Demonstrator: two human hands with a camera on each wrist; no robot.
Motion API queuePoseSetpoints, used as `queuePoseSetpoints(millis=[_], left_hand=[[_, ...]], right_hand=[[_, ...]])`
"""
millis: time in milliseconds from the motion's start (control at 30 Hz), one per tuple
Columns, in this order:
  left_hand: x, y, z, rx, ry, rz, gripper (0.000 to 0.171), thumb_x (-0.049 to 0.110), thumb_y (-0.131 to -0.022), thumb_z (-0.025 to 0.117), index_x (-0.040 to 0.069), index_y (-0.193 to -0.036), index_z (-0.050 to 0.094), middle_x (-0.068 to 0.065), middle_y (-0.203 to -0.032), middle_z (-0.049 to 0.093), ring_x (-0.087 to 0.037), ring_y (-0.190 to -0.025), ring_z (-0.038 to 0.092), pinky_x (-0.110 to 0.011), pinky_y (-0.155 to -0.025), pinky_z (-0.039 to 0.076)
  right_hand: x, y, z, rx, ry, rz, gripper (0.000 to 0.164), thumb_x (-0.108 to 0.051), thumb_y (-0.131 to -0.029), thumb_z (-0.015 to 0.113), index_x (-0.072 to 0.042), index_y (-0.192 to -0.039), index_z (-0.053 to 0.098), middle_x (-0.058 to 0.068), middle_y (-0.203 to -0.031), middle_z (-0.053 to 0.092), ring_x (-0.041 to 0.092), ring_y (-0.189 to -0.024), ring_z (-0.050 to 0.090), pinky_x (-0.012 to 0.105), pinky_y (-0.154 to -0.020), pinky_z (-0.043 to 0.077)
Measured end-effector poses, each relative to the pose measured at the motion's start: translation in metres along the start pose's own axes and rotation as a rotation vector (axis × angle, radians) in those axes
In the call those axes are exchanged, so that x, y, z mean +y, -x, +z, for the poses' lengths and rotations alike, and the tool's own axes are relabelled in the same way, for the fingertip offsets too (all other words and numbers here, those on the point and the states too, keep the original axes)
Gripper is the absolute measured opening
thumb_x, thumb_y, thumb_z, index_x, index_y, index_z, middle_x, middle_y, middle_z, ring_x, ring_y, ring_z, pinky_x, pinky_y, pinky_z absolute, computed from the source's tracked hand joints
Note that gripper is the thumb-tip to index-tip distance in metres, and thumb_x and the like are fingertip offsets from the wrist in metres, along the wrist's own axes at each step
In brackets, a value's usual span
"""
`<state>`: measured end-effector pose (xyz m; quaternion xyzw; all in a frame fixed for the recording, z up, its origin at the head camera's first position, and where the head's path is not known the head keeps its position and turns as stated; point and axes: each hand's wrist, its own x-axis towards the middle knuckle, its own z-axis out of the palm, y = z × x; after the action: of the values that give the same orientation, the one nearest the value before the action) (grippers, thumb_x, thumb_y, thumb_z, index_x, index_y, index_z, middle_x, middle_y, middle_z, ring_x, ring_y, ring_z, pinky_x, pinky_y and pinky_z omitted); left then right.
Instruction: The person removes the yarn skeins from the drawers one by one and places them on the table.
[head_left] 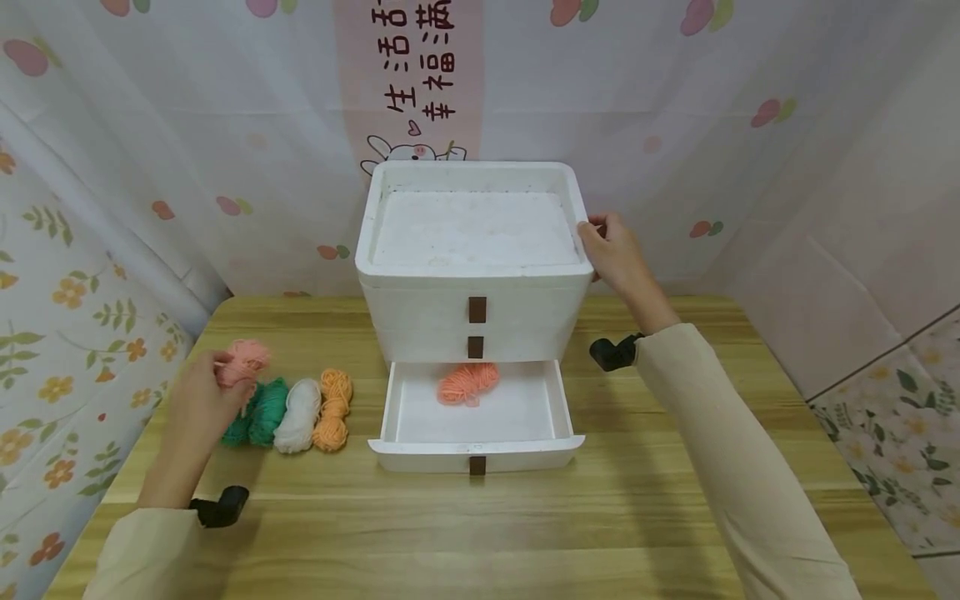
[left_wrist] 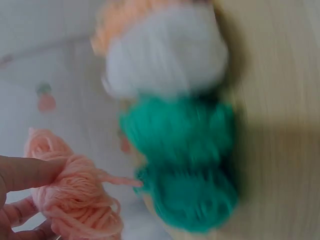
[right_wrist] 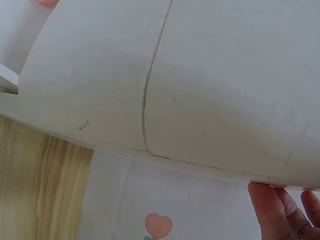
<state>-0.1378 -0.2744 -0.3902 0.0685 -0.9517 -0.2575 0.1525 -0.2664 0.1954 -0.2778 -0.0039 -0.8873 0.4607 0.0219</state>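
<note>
My left hand [head_left: 201,398] pinches a pink yarn skein [head_left: 245,362] between thumb and fingers, raised over the left end of a yarn row. In the left wrist view a loose strand of the pink skein [left_wrist: 80,195] trails toward the green yarn. Two green skeins [head_left: 267,412], a white skein [head_left: 297,416] and an orange skein [head_left: 332,410] lie side by side. My right hand [head_left: 617,254] holds the upper right side of a white drawer cabinet [head_left: 476,321]; its fingertips [right_wrist: 265,192] touch the edge. The bottom drawer [head_left: 487,429] is pulled out, with a coral skein [head_left: 468,383] inside.
The cabinet stands at the back of a wooden table [head_left: 480,533], its shallow top tray [head_left: 472,229] facing up. Brown tabs [head_left: 477,310] mark the drawer fronts. A patterned curtain [head_left: 615,133] hangs behind. Black wrist mounts [head_left: 613,353] stick out from both sleeves.
</note>
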Motion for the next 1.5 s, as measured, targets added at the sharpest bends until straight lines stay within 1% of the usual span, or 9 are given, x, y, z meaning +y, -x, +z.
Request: queuePoseSetpoints(millis=[200,433,567,667,733,800,1000,1233,1500], left_hand=[[-0.028,-0.009,-0.009,0.015,-0.075,-0.134,0.041,0.010,-0.085,0.060,-0.013,-0.114,0.044,-0.039,-0.102,0.048,-0.055,-0.092,0.045,-0.060,-0.071,0.036],[-0.049,-0.009,-0.009,0.043,-0.092,-0.121,0.039,0.011,-0.085,0.060,-0.017,-0.108,0.044,-0.045,-0.094,0.046,-0.060,-0.088,0.043,-0.062,-0.071,0.035],[-0.057,-0.007,-0.004,-0.029,-0.124,-0.126,0.039,0.013,-0.086,0.059,-0.017,-0.105,0.045,-0.047,-0.092,0.046,-0.061,-0.085,0.043,-0.060,-0.071,0.036],[-0.061,-0.005,0.001,-0.145,-0.142,-0.142,0.040,0.014,-0.090,0.052,-0.020,-0.109,0.044,-0.045,-0.093,0.049,-0.059,-0.084,0.047,-0.057,-0.069,0.040],[-0.062,-0.003,0.004,-0.192,-0.139,-0.144,0.039,0.012,-0.092,0.046,-0.022,-0.111,0.045,-0.043,-0.095,0.052,-0.056,-0.083,0.051,-0.055,-0.067,0.043],[-0.063,-0.001,0.007,-0.203,-0.143,-0.133,0.035,0.007,-0.091,0.041,-0.022,-0.110,0.046,-0.041,-0.094,0.054,-0.054,-0.082,0.052,-0.054,-0.065,0.043],[-0.062,0.007,0.018,-0.115,-0.151,-0.045,0.024,-0.002,-0.082,0.045,-0.020,-0.096,0.052,-0.038,-0.084,0.056,-0.051,-0.075,0.053,-0.055,-0.064,0.042],[-0.054,0.012,0.024,-0.124,-0.149,-0.077,0.023,0.003,-0.087,0.049,-0.017,-0.097,0.054,-0.031,-0.080,0.054,-0.046,-0.077,0.052,-0.051,-0.059,0.041],[-0.045,0.013,0.024,-0.144,-0.149,-0.068,0.023,0.004,-0.088,0.051,-0.016,-0.097,0.055,-0.029,-0.080,0.056,-0.044,-0.076,0.053,-0.051,-0.059,0.042]], right_hand=[[0.000,0.000,0.000,-0.001,-0.005,-0.001,0.055,-0.039,-0.097,0.033,0.001,-0.135,0.034,0.017,-0.119,0.046,0.020,-0.085,0.050,0.020,-0.056,0.049],[0.000,0.000,0.000,-0.002,-0.003,-0.011,0.055,-0.040,-0.097,0.033,0.000,-0.135,0.034,0.017,-0.119,0.046,0.020,-0.084,0.051,0.020,-0.057,0.049],[0.002,-0.002,0.001,0.005,0.002,-0.029,0.055,-0.038,-0.097,0.033,0.002,-0.134,0.035,0.018,-0.118,0.048,0.019,-0.082,0.051,0.019,-0.054,0.049],[0.003,-0.002,0.002,0.007,0.007,-0.033,0.054,-0.038,-0.098,0.033,0.002,-0.134,0.036,0.019,-0.117,0.048,0.019,-0.080,0.052,0.019,-0.054,0.049],[0.003,-0.002,0.002,0.006,0.008,-0.032,0.054,-0.038,-0.097,0.033,0.002,-0.134,0.035,0.019,-0.118,0.048,0.019,-0.081,0.052,0.019,-0.054,0.049],[0.003,-0.003,0.002,0.002,0.010,-0.026,0.055,-0.039,-0.097,0.032,0.001,-0.135,0.034,0.018,-0.119,0.048,0.020,-0.082,0.052,0.020,-0.055,0.049],[0.002,-0.003,0.002,0.004,0.007,-0.007,0.055,-0.040,-0.097,0.032,0.000,-0.136,0.033,0.018,-0.120,0.047,0.020,-0.083,0.052,0.019,-0.055,0.049],[0.001,-0.002,0.001,0.002,0.007,-0.016,0.056,-0.040,-0.097,0.032,0.001,-0.136,0.033,0.018,-0.119,0.047,0.019,-0.082,0.052,0.019,-0.055,0.049],[0.001,-0.001,0.001,0.002,0.017,-0.010,0.056,-0.042,-0.097,0.032,-0.001,-0.135,0.034,0.016,-0.118,0.047,0.019,-0.081,0.051,0.020,-0.057,0.048]])
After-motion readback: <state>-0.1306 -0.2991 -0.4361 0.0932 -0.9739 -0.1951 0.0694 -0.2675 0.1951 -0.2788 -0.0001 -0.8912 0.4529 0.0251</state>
